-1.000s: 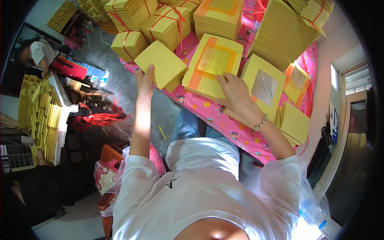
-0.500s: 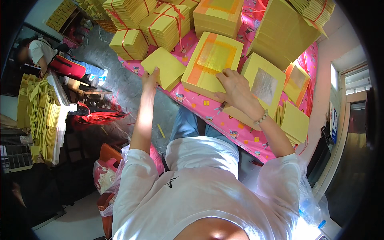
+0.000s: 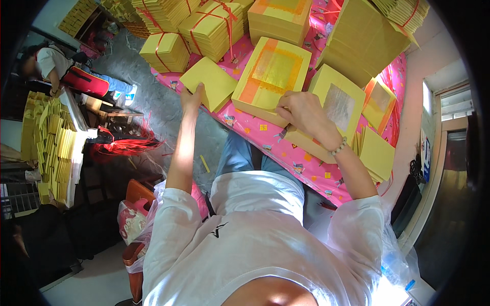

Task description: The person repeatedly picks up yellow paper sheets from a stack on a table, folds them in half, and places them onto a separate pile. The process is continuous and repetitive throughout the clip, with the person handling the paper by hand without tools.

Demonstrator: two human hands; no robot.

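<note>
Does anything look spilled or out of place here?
Yes: a yellow strip lies loose on the grey floor, apart from the tied stacks. At left, red string sprawls in a messy tangle. I see no spill.

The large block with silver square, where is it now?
Head view, right of centre: the large block sits on the pink cloth, near the right hand, beside the orange-framed block.

— Does the right hand (image 3: 302, 111), beside the nearer orange-taped stack (image 3: 274, 69), hold anything?
— Too small to tell.
— Behind that stack?
— A taller stack (image 3: 275, 31), cut off by the view's top edge.
</note>
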